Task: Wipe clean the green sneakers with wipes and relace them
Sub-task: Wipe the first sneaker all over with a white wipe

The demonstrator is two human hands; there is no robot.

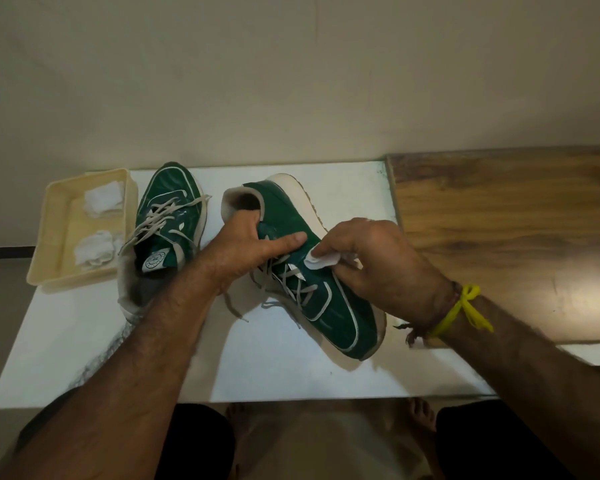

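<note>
Now: glossy green sneaker (pixel 329 296) wiped on the white table (pixel 274 368).
Left hand (pixel 250 251) grips its collar, fingers inside; right hand (pixel 371 268) pinches a folded white wipe (pixel 321 260) against its side. Second sneaker (pixel 167 216) stands beside a cream plastic tray (pixel 54 233) of crumpled wipes.

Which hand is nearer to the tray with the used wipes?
Left. The left hand grips the tilted sneaker nearer the tray; the right hand, pressing a wipe on that sneaker, is farther away.
</note>
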